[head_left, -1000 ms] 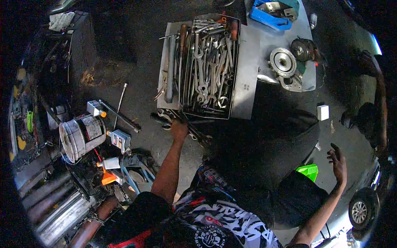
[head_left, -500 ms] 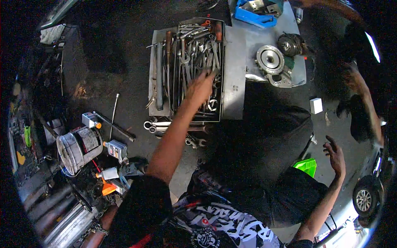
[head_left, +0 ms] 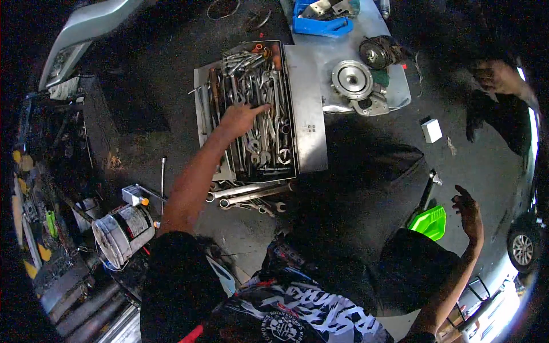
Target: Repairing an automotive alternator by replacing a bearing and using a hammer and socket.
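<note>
My left hand [head_left: 239,120] is over the open metal toolbox [head_left: 293,128], with its index finger stretched out across the tools. Nothing shows in its grip; its other fingers are partly hidden. Under and around it lie many wrenches [head_left: 253,147], with a screwdriver [head_left: 214,84] along the left side. Off to the right, my right hand [head_left: 469,211] hangs in the air, fingers spread and holding nothing. Nearest to it is a bright green plastic tray [head_left: 430,223] beside my knee.
Larger wrenches [head_left: 246,191] lie on the floor before the toolbox. A round metal pulley-like part [head_left: 351,80] and a blue bin [head_left: 320,26] rest on a metal sheet. Left stands a dirty bucket [head_left: 120,237]. Another person's hand [head_left: 497,77] is at right, beyond a white box [head_left: 432,131].
The view has shifted. My left hand has moved left over the tools, its index finger now plainly extended. My right hand stays spread. The other person's hand has risen slightly.
</note>
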### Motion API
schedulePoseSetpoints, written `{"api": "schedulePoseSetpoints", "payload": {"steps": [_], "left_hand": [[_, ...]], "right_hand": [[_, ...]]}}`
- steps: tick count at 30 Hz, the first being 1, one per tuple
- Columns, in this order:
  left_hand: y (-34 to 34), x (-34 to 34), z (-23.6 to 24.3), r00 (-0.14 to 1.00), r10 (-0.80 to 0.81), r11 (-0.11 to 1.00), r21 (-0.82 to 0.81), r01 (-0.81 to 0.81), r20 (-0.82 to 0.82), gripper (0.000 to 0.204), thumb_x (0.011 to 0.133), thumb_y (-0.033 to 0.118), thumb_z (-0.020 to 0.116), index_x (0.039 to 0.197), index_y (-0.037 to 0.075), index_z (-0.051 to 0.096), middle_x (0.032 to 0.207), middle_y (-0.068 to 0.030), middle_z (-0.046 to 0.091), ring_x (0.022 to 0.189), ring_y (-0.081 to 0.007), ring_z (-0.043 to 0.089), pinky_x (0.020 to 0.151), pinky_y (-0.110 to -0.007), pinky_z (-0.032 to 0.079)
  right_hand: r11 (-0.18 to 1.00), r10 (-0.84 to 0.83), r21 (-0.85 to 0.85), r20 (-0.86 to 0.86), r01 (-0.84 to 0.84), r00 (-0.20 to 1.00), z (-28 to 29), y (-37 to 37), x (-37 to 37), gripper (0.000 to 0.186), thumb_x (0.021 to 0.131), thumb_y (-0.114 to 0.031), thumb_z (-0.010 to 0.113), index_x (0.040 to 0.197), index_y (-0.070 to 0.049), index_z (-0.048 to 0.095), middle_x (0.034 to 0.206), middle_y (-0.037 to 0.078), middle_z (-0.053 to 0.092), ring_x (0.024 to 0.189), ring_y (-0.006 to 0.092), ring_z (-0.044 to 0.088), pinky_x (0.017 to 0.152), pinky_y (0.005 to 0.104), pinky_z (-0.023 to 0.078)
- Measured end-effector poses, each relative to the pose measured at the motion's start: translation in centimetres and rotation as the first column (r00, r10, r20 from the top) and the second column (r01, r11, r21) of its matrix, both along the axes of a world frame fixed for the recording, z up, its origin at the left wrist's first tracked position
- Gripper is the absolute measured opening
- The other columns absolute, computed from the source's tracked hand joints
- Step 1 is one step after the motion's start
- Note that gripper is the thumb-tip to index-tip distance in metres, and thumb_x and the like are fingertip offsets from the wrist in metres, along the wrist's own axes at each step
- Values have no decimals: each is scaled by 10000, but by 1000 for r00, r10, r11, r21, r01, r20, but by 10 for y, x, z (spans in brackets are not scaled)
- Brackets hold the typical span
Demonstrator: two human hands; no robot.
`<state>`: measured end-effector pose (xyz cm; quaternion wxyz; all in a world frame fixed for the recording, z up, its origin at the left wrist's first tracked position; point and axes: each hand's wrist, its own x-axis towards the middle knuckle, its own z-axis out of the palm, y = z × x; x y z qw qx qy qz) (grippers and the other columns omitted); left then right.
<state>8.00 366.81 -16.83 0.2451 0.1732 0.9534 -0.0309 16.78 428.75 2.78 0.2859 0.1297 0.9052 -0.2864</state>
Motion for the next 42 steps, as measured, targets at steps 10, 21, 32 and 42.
{"api": "schedulePoseSetpoints", "payload": {"steps": [10,21,32,42], "left_hand": [[34,-13,-20,998,16,958,288,0,-56,383,893,277,461,1270,232,513,859,-187,655,820,-354,648,736,-502,504],[18,-17,-19,982,-190,978,88,189,0,450,848,148,531,1276,285,533,606,-99,595,512,-228,584,567,-414,495],[61,-21,-44,984,155,982,126,-143,-90,345,851,280,600,1055,2,595,678,-160,642,687,-308,656,630,-439,514],[66,-30,-21,971,50,996,86,-31,-233,516,734,332,743,1135,46,587,952,-159,637,905,-295,638,717,-406,530]], "right_hand": [[999,-23,27,8,23,1000,-9,3,-5,386,935,-153,469,1316,-117,514,903,52,627,758,133,567,658,284,462],[1000,22,-13,-32,-23,999,1,9,4,407,924,-229,501,1312,-107,514,895,58,627,755,139,567,663,284,458],[1000,15,19,24,-15,1000,-2,5,3,397,920,-182,516,1306,-94,516,887,52,630,743,142,562,668,284,460],[999,37,39,-52,-35,998,4,-5,-6,371,920,-181,521,1283,-108,538,872,74,652,693,142,547,638,297,469]]}}
